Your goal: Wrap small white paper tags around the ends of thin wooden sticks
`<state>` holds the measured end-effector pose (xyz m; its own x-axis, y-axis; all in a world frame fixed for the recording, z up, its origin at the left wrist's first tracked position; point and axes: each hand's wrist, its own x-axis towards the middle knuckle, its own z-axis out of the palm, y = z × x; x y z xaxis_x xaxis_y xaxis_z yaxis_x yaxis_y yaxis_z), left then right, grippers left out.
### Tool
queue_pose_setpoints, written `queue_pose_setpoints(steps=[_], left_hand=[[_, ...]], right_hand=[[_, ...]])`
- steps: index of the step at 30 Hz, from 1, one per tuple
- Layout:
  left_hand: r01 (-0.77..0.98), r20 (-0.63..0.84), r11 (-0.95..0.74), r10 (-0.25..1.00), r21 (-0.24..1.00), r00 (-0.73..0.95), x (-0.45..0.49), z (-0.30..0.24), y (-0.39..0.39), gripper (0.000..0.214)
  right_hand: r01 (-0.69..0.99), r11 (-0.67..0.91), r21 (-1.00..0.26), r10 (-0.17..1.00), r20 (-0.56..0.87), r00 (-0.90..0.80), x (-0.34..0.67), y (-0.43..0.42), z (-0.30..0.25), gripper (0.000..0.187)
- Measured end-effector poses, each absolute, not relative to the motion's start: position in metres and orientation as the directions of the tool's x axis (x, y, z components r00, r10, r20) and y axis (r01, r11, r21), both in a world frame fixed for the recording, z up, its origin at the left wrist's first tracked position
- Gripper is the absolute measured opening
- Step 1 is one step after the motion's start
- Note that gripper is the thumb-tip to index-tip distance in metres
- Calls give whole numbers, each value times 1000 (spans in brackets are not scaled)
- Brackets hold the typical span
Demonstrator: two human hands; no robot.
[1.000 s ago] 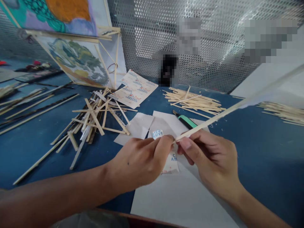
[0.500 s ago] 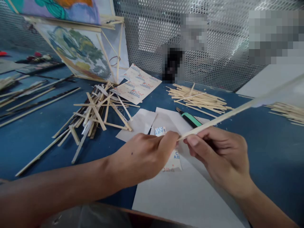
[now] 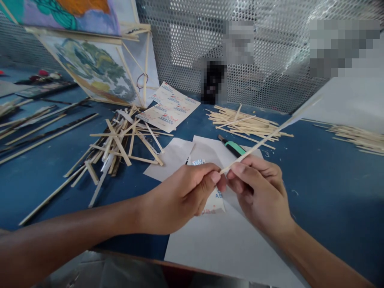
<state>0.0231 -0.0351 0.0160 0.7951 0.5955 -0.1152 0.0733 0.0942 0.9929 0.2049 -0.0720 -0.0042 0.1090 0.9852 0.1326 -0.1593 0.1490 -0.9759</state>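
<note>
A thin pale wooden stick [image 3: 271, 136] slants up to the right from between my hands. My left hand [image 3: 180, 196] is closed on its lower end, thumb and fingers pinched together. Close beside it, my right hand [image 3: 261, 188] grips the same stick between thumb and fingers. Below them a small piece of sandpaper [image 3: 217, 204], backing side up with blue and red print, lies on white paper [image 3: 222, 248], partly hidden by my left hand. A green and black utility knife [image 3: 235, 148] lies just behind my right hand.
A jumbled pile of sticks [image 3: 115, 144] covers the left. A larger sandpaper sheet [image 3: 171, 106] and a bundle of sticks [image 3: 246, 122] lie at the back, with more sticks [image 3: 357, 136] at right. Painted panels [image 3: 93, 68] lean on a perforated metal screen [image 3: 186, 48].
My right hand has moved left and slightly inward, closer to my left hand. The left hand has turned so its thumb shows, and the stick's far end now appears within view.
</note>
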Motion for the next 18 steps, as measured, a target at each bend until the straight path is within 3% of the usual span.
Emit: queue_pose_setpoints(steps=[4, 7, 12, 14, 16, 18], left_hand=[[-64, -136, 303, 593, 951, 794, 30, 4, -39, 35], [-134, -123, 346, 628, 929, 768, 34, -4, -44, 37], [-72, -104, 215, 704, 974, 703, 33, -7, -43, 36], [-61, -98, 187, 735, 980, 671, 30, -4, -37, 38], [-53, -54, 114, 767, 992, 640, 25, 0, -30, 39], [50, 57, -111, 788, 993, 613, 19, 5, -20, 36]], right_hand=[[-219, 191, -957, 979, 170, 112, 195, -71, -9, 27], [-38, 296, -954, 953, 293, 77, 192, -71, -12, 26], [248, 410, -877, 904, 427, 13, 203, -70, -4, 24], [323, 438, -839, 899, 412, -149, 209, -75, 5, 27], [336, 491, -804, 833, 319, -452, 210, -85, 16, 28], [342, 516, -786, 721, 181, -669, 206, -94, 24, 31]])
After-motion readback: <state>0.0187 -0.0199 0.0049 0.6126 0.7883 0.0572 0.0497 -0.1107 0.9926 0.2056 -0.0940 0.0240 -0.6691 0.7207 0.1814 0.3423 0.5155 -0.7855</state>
